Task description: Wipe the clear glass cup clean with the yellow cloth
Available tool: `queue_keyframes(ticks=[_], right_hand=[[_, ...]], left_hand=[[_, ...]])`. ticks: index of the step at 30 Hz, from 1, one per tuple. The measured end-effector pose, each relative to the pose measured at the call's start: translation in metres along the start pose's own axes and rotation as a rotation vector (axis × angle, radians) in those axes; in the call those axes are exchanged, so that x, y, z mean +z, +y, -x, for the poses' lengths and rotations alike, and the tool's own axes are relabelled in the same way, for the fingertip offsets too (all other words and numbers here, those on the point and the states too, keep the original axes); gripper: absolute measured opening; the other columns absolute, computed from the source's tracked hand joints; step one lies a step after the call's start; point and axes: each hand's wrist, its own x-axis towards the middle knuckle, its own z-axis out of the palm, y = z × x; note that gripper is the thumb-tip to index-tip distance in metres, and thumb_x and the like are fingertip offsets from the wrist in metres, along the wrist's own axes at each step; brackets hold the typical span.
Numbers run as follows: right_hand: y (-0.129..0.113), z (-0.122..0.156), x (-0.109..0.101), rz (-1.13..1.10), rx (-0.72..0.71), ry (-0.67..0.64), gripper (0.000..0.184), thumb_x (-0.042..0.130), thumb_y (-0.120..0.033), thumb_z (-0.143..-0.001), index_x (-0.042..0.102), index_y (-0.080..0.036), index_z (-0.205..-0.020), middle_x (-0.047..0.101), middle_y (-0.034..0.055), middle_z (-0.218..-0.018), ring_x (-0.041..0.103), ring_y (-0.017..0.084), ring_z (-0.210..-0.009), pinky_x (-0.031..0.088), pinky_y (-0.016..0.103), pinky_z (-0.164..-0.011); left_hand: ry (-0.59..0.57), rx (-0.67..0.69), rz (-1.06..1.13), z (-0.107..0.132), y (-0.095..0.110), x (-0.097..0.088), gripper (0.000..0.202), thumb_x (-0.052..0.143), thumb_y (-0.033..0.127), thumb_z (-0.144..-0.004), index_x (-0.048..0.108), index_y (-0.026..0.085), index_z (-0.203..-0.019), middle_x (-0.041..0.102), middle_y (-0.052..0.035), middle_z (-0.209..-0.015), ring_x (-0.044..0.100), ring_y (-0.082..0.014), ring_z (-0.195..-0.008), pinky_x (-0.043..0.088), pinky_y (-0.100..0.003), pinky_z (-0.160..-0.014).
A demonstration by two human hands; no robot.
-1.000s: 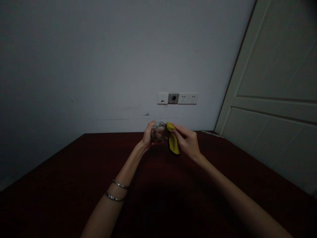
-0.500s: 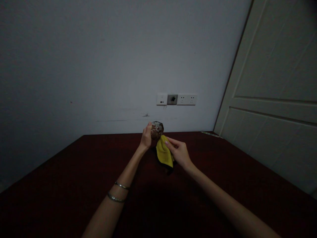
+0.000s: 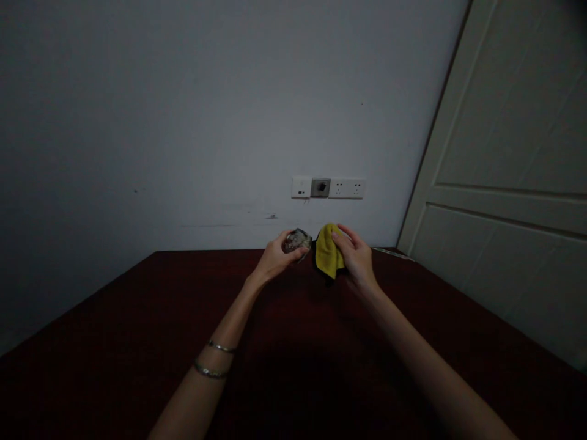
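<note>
My left hand (image 3: 274,260) is closed around a small, see-through glass cup (image 3: 298,239) with a patterned surface, held tilted above the far part of the table. Just to its right, my right hand (image 3: 360,260) pinches a yellow cloth (image 3: 327,252) with a dark edge and underside. The cloth hangs down from the fingers, and a narrow gap separates it from the cup. Part of the cup is hidden behind my left thumb and fingers.
A dark red table (image 3: 183,318) runs up to the grey-white wall (image 3: 206,122). Wall sockets and switches (image 3: 347,188) sit above its far edge. A pale panelled door (image 3: 504,183) stands along the right side. A thin strip (image 3: 394,253) lies at the far right corner.
My right hand has lifted the cloth up and right, away from the cup. My left hand has turned the cup and shifted slightly right, its thumb now in front.
</note>
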Motion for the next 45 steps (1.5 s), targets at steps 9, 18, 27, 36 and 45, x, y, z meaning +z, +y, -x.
queue_keyframes(ticks=[9,18,27,36,45], right_hand=[[0.016,-0.036,0.022,0.0,0.132,-0.068,0.035,0.071,-0.032,-0.064,0.066,-0.019,-0.097,0.07,0.0004,-0.076,0.064,0.015,-0.067,0.05,0.025,-0.062],[0.033,-0.041,0.025,-0.112,0.303,-0.193,0.018,0.061,-0.03,-0.072,0.067,-0.019,-0.086,0.072,0.0014,-0.088,0.065,0.019,-0.085,0.051,0.029,-0.08],[0.011,-0.046,0.004,-0.138,0.554,-0.621,0.048,0.036,-0.047,-0.089,0.057,-0.015,-0.117,0.071,0.009,-0.101,0.066,0.023,-0.094,0.049,0.037,-0.087],[0.03,-0.04,0.019,-0.095,0.394,-0.483,0.047,0.036,-0.05,-0.088,0.065,-0.017,-0.105,0.073,0.0075,-0.091,0.067,0.023,-0.089,0.05,0.037,-0.082],[0.042,-0.045,0.016,-0.16,0.404,-0.443,0.056,0.036,-0.061,-0.08,0.065,-0.017,-0.101,0.073,0.0091,-0.089,0.066,0.024,-0.092,0.05,0.037,-0.082]], left_hand=[[-0.085,0.239,-0.403,0.002,0.014,-0.002,0.085,0.077,0.047,-0.058,0.043,0.023,-0.133,0.046,-0.0049,-0.1,0.052,-0.0214,-0.093,0.046,-0.043,-0.088],[-0.178,0.346,-0.502,-0.006,0.008,0.004,0.103,0.081,0.045,-0.053,0.029,0.018,-0.138,0.046,-0.0097,-0.113,0.049,-0.0276,-0.107,0.043,-0.046,-0.096],[-0.161,0.308,-0.56,-0.005,0.005,0.004,0.088,0.083,0.039,-0.051,0.042,0.017,-0.126,0.042,-0.0074,-0.105,0.048,-0.0262,-0.1,0.046,-0.046,-0.091],[-0.092,0.193,-0.628,-0.003,0.007,0.02,0.095,0.085,0.031,-0.047,0.04,0.014,-0.129,0.043,-0.0107,-0.106,0.045,-0.0298,-0.103,0.044,-0.048,-0.09],[-0.026,0.258,-0.528,-0.009,0.007,0.025,0.08,0.082,0.033,-0.053,0.042,0.015,-0.12,0.05,-0.0128,-0.117,0.045,-0.0302,-0.111,0.035,-0.048,-0.096]])
